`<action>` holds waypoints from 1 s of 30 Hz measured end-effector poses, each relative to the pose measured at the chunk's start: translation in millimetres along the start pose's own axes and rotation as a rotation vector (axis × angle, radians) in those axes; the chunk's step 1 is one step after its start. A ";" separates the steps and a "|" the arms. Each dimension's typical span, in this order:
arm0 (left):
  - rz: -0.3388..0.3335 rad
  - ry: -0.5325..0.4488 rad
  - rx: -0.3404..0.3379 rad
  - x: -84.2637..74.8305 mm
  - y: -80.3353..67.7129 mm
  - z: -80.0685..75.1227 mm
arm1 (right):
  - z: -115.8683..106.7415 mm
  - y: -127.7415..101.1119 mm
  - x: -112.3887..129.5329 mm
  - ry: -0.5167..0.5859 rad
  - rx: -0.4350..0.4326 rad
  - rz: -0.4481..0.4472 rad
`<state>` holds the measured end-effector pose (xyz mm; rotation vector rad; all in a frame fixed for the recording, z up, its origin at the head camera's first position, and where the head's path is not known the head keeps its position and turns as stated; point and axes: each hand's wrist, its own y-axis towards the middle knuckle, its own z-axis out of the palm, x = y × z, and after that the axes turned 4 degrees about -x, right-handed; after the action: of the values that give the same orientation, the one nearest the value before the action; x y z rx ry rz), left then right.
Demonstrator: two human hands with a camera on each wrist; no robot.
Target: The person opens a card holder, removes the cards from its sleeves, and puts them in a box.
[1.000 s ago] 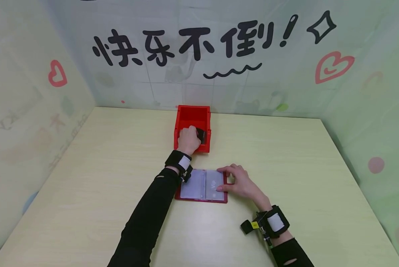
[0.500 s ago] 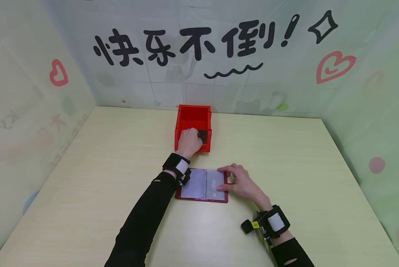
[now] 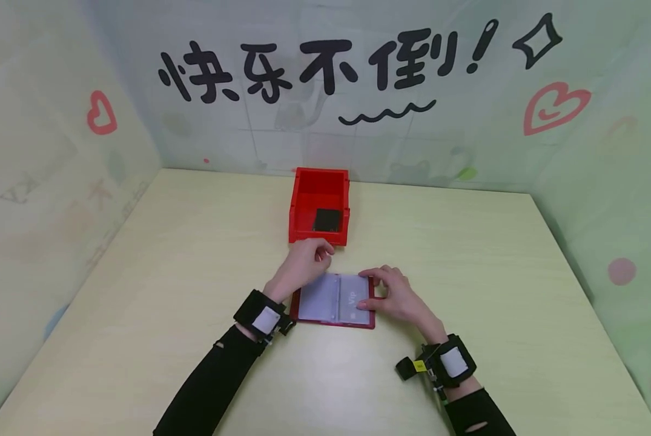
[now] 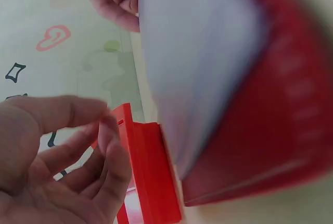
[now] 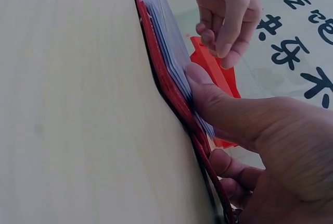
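Note:
An open red card holder point(image 3: 318, 301) with clear plastic sleeves lies flat on the table; "Vip" shows on its right-hand sleeve. My right hand point(image 3: 395, 297) pinches its right edge, thumb point(image 5: 205, 91) on the sleeves and fingers against the cover's outer side. Between the holder and a red box point(image 3: 321, 186) is my left hand point(image 3: 302, 265), palm turned inward, fingers loosely curled. Its thumb and index fingertips point(image 4: 106, 122) meet in the left wrist view, with nothing visible between them. A dark, flat square item point(image 3: 327, 220) lies inside the box near its front.
The pale wooden table point(image 3: 194, 242) stretches out on both sides. Printed fabric walls point(image 3: 281, 139) with large black characters and hearts close off the back and the sides. Each wrist wears a black strap with a camera.
My left hand has come out of the red box and back toward the card holder, leaving the dark item inside in full view. My right hand keeps its place.

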<state>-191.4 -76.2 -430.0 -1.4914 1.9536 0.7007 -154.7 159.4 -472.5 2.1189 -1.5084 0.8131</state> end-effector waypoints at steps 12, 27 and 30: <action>-0.032 -0.045 0.238 10.2 -28.0 4.7 | -3.5 0.3 3.6 0.026 -0.008 0.010; -0.052 -0.119 0.275 25.3 -21.2 3.7 | -3.2 8.9 13.4 0.259 -0.001 -0.026; -0.046 -0.182 0.287 29.6 -20.6 2.2 | -0.9 11.1 18.0 0.320 0.029 -0.035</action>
<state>-177.3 -99.2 -454.0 -1.2499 1.7900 0.4924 -161.0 143.6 -459.9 1.9177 -1.2954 1.1063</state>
